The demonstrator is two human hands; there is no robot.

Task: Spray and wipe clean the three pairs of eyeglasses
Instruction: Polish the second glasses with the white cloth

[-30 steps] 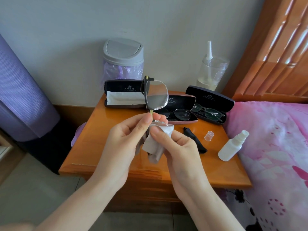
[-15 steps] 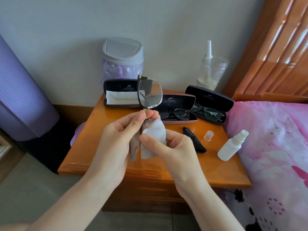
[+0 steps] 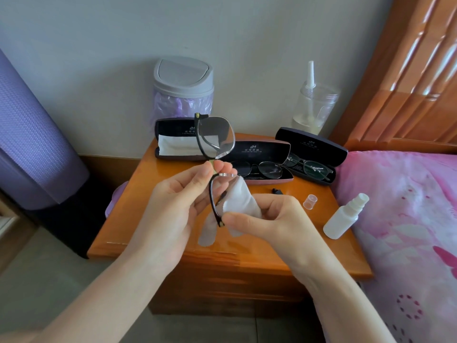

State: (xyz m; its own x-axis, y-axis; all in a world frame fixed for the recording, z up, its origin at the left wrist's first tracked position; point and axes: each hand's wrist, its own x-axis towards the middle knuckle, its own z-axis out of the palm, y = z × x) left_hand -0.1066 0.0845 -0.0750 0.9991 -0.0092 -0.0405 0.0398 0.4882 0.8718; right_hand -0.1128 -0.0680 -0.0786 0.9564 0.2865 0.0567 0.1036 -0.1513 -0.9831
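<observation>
Three pairs were on hand, and one of them, the dark-rimmed eyeglasses with clear lenses (image 3: 216, 137), stood on end in the air between your hands, above the orange wooden bedside table (image 3: 153, 194). Your left hand (image 3: 178, 201) pinched the gold bridge between thumb and fingertips, probably to keep skin off the glass. Your right hand (image 3: 277, 219) was curled round the white wiping cloth (image 3: 238, 196), its thumb at the frame's lower corner. The lower lens showed edge-on, so I could not tell whether the cloth touched it.

Behind them, the two thin wire-framed pairs lay in the open pink-edged case (image 3: 262, 154) and the open black case (image 3: 309, 142), apparently waiting their turn. A third open case (image 3: 173, 142) held only a white liner, presumably the home of the pair you held. The small white spray bottle (image 3: 343, 216) sat uncapped near the right edge, with its clear cap (image 3: 309, 201) just beside it, within easy reach.
</observation>
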